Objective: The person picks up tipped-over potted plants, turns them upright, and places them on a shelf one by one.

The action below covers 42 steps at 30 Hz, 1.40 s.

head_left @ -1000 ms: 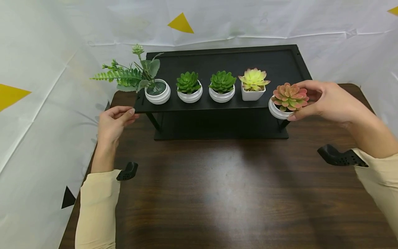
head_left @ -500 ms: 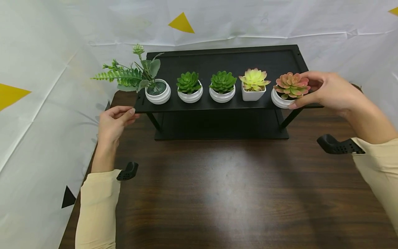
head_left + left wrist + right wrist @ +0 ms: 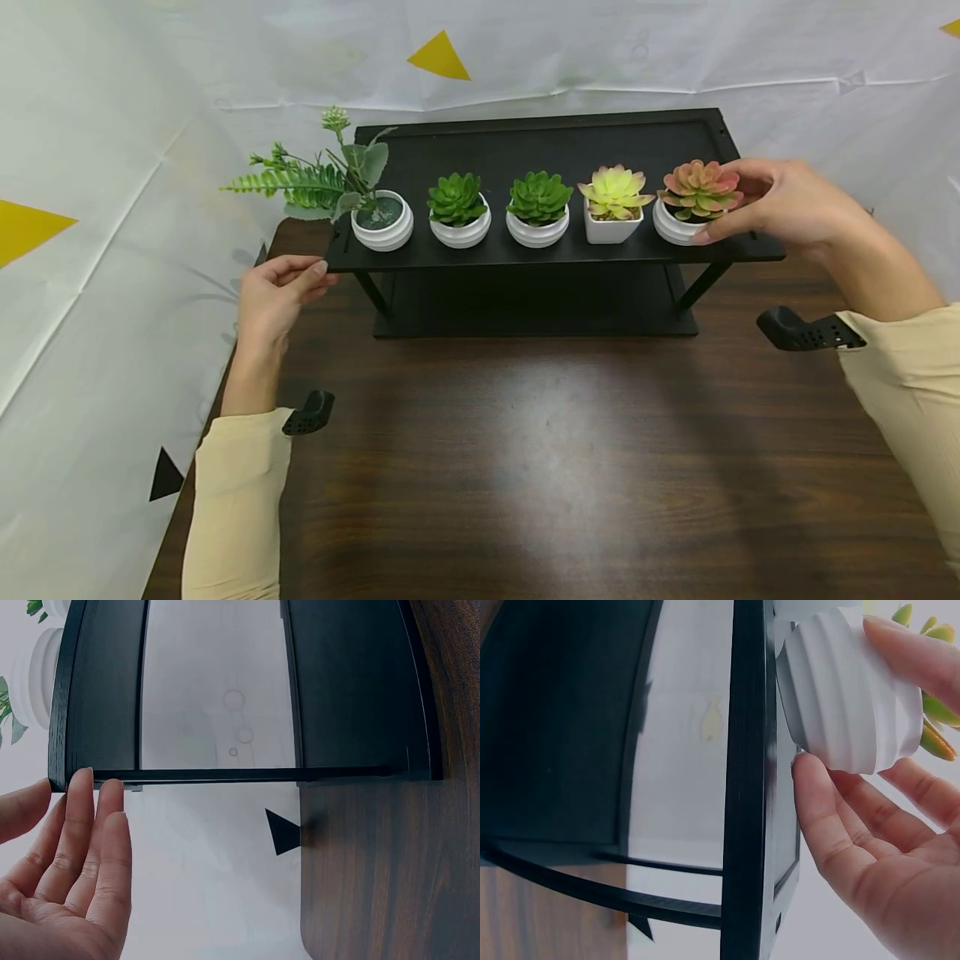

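My right hand (image 3: 787,204) holds a white round pot with a pink-and-green succulent (image 3: 701,190), thumb on the near side. In the right wrist view the ribbed pot (image 3: 847,694) is slightly tilted, its base close over the top board of a two-tier black shelf (image 3: 540,150). My left hand (image 3: 276,296) pinches the left front corner of that board; in the left wrist view its thumb (image 3: 26,810) is on top and the fingers below. Along the front edge stand a yellow succulent (image 3: 615,193) in a square pot, two green succulents (image 3: 537,198) and a leafy fern plant (image 3: 322,179).
Behind the row of pots, the top board reaches back to a raised rim. A lower black board (image 3: 536,300) sits on the brown wooden table (image 3: 555,467). White sheeting (image 3: 562,50) with yellow and black triangles hangs behind and at the left.
My right hand has carried the pink succulent up and back from the shelf's front edge to over the board, beside the yellow one. The left hand has stayed at the corner.
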Tool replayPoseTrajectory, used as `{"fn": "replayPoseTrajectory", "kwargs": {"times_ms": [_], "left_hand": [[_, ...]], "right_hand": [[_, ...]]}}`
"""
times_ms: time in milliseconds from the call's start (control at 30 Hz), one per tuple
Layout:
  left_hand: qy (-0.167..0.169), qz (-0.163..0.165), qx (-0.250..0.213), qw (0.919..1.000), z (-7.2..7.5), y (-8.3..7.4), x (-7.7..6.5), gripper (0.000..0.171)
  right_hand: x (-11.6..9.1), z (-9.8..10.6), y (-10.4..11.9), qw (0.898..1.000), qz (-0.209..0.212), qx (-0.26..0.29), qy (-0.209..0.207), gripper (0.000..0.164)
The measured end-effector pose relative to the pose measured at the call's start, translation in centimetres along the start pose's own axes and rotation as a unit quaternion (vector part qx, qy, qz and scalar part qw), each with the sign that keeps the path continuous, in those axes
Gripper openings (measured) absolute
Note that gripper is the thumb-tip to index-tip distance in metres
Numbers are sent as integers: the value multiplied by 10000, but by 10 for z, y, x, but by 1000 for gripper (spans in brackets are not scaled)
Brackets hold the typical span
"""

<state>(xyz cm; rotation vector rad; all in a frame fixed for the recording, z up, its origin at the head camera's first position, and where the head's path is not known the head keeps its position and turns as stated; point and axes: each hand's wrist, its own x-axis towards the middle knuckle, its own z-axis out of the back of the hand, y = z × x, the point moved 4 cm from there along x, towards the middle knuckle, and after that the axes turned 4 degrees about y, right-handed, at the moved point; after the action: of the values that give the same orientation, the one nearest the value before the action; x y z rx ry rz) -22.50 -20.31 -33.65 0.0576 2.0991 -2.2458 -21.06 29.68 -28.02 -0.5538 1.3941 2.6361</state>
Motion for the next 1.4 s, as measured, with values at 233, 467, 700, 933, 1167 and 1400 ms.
{"fn": "replayPoseTrajectory", "kwargs": {"times_ms": [233,467,700,933,1167,1400], "left_hand": [[35,-7,-38,10000,0,0,0,15],[39,1,-64,10000,0,0,0,14],[15,68,40,10000,0,-1,0,19],[17,70,-2,10000,0,-1,0,19],[-5,56,12,10000,1,-1,0,15],[-31,51,25,10000,1,0,1,14]], "right_hand": [[4,0,0,9999,-70,31,107,72],[8,0,-3,9997,-117,-6,210,84],[11,-1,-5,9984,74,427,359,85],[12,-3,-5,9954,223,805,474,74],[11,-1,-6,9963,194,557,620,84],[7,0,-10,9975,335,406,475,54]]}}
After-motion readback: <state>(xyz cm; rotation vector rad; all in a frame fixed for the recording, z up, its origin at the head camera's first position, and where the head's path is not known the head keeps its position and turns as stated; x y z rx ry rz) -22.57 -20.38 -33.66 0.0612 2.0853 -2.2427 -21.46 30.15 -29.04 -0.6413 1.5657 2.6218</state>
